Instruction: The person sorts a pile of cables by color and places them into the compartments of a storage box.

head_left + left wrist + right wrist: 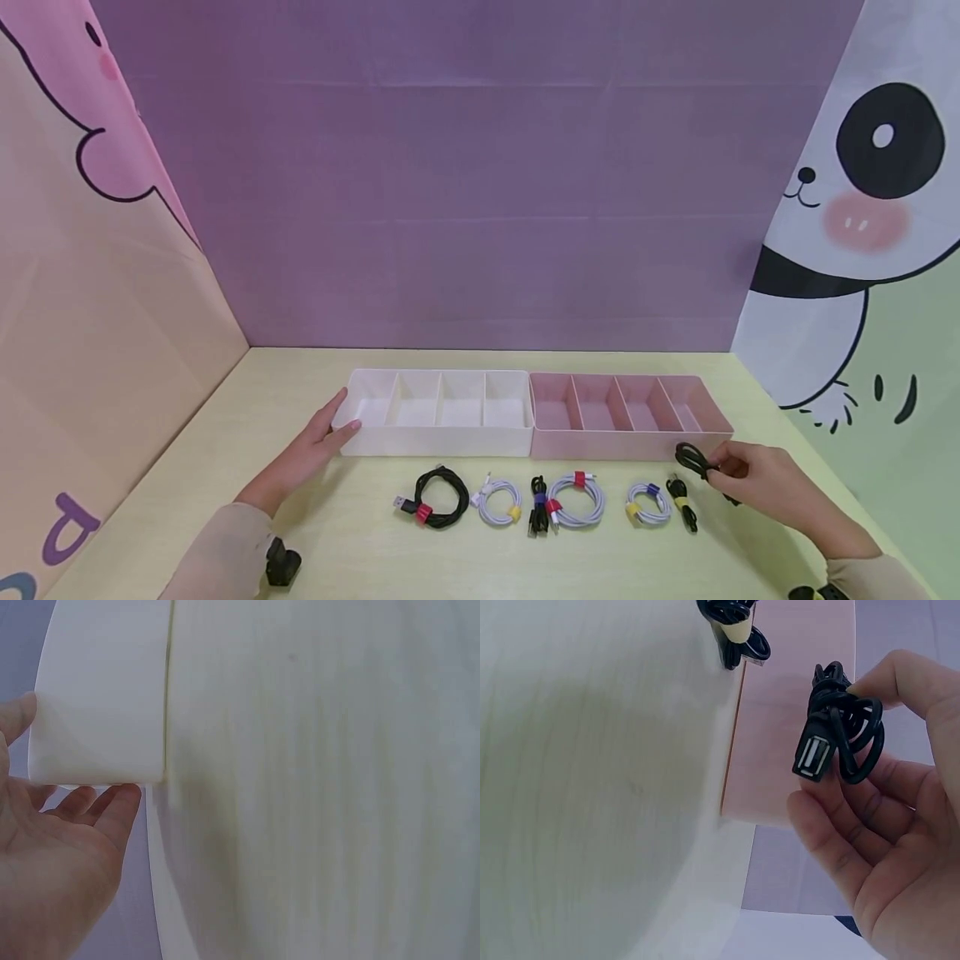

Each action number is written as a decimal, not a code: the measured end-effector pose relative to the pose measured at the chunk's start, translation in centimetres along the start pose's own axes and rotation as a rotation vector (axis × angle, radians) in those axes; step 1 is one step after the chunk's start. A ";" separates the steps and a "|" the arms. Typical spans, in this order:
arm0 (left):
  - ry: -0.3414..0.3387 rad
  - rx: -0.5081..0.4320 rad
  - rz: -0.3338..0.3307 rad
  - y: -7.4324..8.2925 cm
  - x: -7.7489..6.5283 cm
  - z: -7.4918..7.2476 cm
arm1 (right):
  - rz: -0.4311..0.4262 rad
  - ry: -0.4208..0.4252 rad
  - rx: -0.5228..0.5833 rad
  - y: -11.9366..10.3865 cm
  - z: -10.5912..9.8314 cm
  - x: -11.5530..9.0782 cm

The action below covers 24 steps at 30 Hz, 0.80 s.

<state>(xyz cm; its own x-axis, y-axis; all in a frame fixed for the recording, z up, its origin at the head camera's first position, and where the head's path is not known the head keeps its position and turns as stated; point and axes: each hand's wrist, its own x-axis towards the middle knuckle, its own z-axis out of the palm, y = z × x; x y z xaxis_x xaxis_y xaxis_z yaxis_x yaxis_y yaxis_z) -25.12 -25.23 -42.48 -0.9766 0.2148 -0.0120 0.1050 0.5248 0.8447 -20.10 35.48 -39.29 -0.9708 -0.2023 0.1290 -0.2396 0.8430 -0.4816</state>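
Note:
My left hand holds the left end of a white divided box; in the left wrist view the thumb lies at one edge and the fingertips press the end wall. A pink divided box stands against its right side. Thumb and fingers of my right hand pinch a bundled black USB cable just before the pink box's right front corner. Its USB end shows in the right wrist view. Beside that hand lies a black cable with a yellow tie.
Along the table in front of the boxes lie a black coiled cable with a red tie, white coiled cables and a black cable with a blue tie. A purple backdrop rises behind the table.

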 end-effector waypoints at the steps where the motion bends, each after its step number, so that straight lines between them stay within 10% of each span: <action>1: -0.001 0.002 -0.003 0.0 0.0 0.0 | -0.004 0.003 0.003 0.0 0.0 0.0; 24: -0.003 -0.002 0.014 0.0 0.0 -0.1 | -0.009 0.108 0.007 -1.0 -1.3 0.5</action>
<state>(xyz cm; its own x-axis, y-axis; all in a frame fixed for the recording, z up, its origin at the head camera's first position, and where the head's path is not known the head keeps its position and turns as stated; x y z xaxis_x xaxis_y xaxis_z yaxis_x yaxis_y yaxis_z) -25.12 -25.28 -42.41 -0.9745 0.2244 -0.0022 0.1179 0.5202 0.8459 -20.28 35.17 -37.57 -0.9618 -0.1550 0.2256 -0.2490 0.8378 -0.4858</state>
